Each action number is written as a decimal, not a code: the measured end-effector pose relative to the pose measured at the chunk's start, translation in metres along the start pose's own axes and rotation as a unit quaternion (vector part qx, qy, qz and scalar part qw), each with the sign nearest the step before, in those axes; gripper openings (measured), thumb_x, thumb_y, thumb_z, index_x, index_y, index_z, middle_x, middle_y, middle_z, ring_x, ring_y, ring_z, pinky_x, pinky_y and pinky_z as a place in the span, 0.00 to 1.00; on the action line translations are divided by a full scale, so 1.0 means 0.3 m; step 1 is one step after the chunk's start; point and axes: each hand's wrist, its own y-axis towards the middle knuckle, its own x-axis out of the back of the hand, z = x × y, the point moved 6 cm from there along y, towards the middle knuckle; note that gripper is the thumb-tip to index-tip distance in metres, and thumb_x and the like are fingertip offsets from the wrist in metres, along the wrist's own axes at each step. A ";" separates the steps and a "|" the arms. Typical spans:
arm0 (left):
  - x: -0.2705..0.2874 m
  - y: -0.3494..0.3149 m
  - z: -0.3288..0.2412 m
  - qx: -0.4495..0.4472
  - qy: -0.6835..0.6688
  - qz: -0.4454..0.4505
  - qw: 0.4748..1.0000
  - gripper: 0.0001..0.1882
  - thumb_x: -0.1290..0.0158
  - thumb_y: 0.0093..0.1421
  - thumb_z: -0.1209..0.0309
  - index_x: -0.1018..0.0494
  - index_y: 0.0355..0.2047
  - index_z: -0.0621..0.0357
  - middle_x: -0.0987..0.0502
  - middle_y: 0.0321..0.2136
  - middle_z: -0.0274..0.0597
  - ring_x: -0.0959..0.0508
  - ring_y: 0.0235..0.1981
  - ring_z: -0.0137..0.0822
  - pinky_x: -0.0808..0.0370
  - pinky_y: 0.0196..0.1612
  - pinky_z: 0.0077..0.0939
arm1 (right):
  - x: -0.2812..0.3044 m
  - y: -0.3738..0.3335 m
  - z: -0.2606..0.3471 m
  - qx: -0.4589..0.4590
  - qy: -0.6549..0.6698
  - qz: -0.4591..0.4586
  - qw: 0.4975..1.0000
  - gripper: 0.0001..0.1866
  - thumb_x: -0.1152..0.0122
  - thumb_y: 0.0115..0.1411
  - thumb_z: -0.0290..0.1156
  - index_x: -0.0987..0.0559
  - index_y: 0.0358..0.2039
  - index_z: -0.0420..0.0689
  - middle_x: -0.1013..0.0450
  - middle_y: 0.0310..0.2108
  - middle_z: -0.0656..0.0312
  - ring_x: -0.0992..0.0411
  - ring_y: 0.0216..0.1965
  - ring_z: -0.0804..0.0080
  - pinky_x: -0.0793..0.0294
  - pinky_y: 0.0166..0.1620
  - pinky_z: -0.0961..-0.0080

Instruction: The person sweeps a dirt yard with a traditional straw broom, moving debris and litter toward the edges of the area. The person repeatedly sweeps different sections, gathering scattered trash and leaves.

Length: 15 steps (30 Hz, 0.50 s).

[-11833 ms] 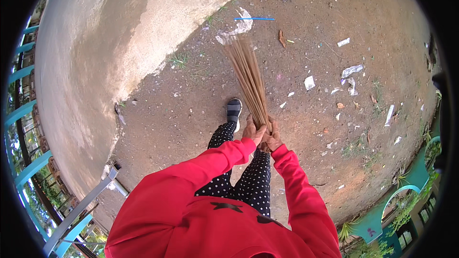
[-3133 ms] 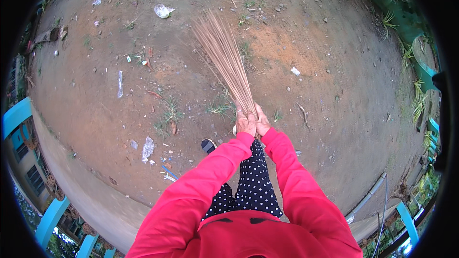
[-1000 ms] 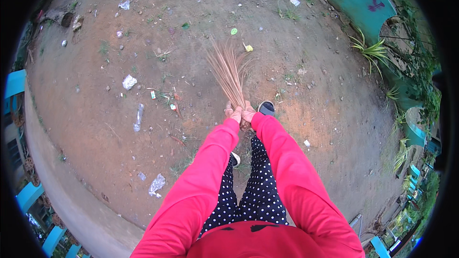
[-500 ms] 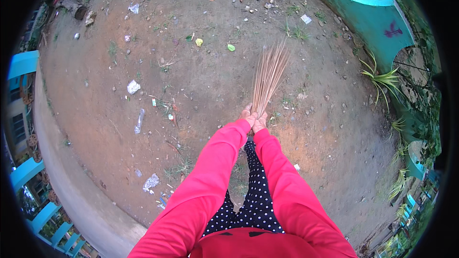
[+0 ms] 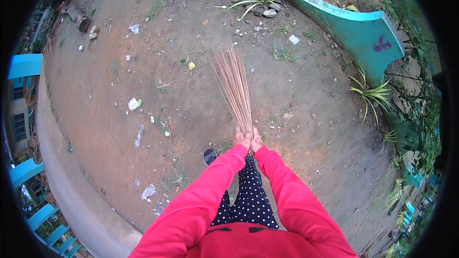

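Observation:
Both of my hands are wrapped round the near end of a stick broom point(image 5: 234, 88), a bundle of thin brown bristles that fans out away from me and leans slightly left. My left hand point(image 5: 242, 138) and my right hand point(image 5: 257, 139) sit side by side, touching, just beyond my pink sleeves. The bristle tips are a little blurred over bare dirt. Nearest to them on the left lies a yellow leaf point(image 5: 191, 66). Farther left are a crumpled white wrapper point(image 5: 133, 103) with a green leaf on its edge and a clear plastic strip point(image 5: 139, 135).
A curved teal wall point(image 5: 363, 33) borders the right, with spiky plants point(image 5: 372, 94) along it. Stones point(image 5: 269, 13) ring another plant at the far side. A log point(image 5: 79, 19) lies far left, above a concrete edge point(image 5: 71, 172). Crumpled plastic point(image 5: 148, 191) litters the near left.
The broom has swung from leaning right to leaning left, with both hands still round it. The green leaf is now by the white wrapper. My left shoe has come into view.

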 end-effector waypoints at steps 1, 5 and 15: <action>-0.042 0.018 -0.049 -0.025 0.038 0.042 0.998 0.29 0.56 0.43 0.67 0.50 0.47 0.54 0.33 0.32 0.53 0.32 0.35 0.44 0.35 0.37 0.28 | 0.038 -0.001 0.040 0.009 0.048 -0.041 0.998 0.28 0.51 0.44 0.24 0.50 0.46 0.46 0.38 0.36 0.57 0.37 0.35 0.71 0.35 0.35 0.78; -0.228 0.104 -0.258 -0.109 -0.021 0.191 0.975 0.29 0.54 0.45 0.66 0.49 0.46 0.62 0.33 0.34 0.50 0.32 0.35 0.37 0.37 0.38 0.24 | 0.211 0.036 0.238 0.062 0.023 -0.181 0.981 0.24 0.51 0.43 0.23 0.47 0.41 0.45 0.37 0.31 0.56 0.35 0.30 0.70 0.33 0.30 0.77; -0.277 0.281 -0.493 0.007 -0.010 0.305 0.952 0.21 0.53 0.45 0.65 0.38 0.39 0.61 0.30 0.28 0.45 0.30 0.29 0.33 0.33 0.30 0.23 | 0.300 0.298 0.401 -0.164 -0.042 -0.155 0.973 0.21 0.49 0.44 0.31 0.45 0.38 0.43 0.37 0.30 0.54 0.35 0.28 0.66 0.34 0.28 0.71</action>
